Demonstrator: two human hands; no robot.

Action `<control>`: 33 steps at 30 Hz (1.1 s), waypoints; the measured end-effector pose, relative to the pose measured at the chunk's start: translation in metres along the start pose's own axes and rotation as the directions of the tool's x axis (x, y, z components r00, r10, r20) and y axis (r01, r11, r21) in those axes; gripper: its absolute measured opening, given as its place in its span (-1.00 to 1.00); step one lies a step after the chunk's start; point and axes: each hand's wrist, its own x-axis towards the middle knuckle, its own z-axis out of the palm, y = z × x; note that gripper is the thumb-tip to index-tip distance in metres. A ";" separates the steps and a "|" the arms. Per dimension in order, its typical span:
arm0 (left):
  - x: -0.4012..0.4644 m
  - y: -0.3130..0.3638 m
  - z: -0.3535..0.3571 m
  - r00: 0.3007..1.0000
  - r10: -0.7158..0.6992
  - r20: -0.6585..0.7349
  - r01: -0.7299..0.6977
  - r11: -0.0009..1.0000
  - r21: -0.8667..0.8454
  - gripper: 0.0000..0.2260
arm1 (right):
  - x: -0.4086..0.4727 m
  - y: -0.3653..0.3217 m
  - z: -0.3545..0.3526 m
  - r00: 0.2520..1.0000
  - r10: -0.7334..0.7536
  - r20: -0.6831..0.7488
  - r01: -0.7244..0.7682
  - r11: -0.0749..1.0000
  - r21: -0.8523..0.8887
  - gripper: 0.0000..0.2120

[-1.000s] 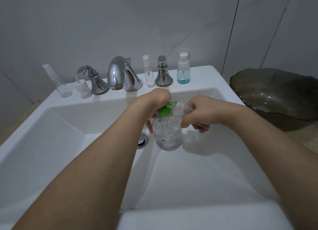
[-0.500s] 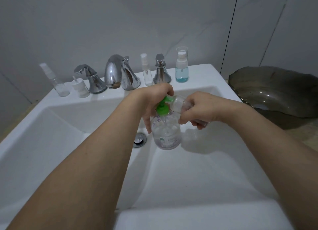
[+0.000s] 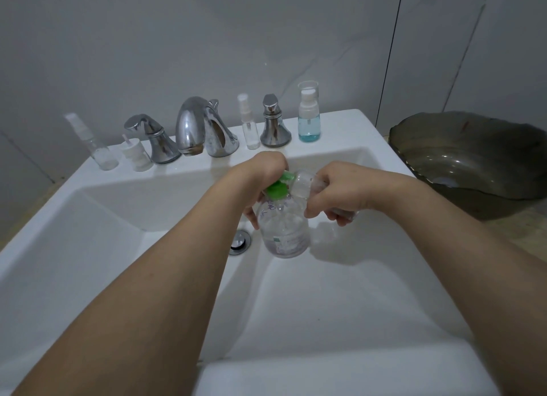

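Over the white sink basin point(image 3: 340, 292) I hold two bottles together. My left hand point(image 3: 262, 175) grips the neck of a clear pump bottle point(image 3: 284, 230) with a green pump head point(image 3: 278, 188); the bottle hangs upright just right of the drain point(image 3: 239, 241). My right hand point(image 3: 343, 193) holds a small clear bottle point(image 3: 305, 182) tilted on its side, its mouth against the green pump nozzle. My fingers hide most of the small bottle.
On the sink's back ledge stand a chrome faucet point(image 3: 195, 126) with two chrome handles point(image 3: 154, 138) point(image 3: 273, 123), two clear spray bottles point(image 3: 94, 147) point(image 3: 248, 123), a white cap point(image 3: 136, 156) and a blue-liquid pump bottle point(image 3: 309, 114). A dark glass bowl point(image 3: 473, 158) sits at right.
Both hands and the two bottles stay together over the basin; the view has shifted only slightly.
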 end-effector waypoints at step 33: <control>0.004 0.007 -0.011 0.976 -0.026 0.217 0.034 0.999 -0.031 -0.55 | -0.003 0.001 -0.005 0.999 -0.028 -0.019 0.029 0.999 0.027 -0.84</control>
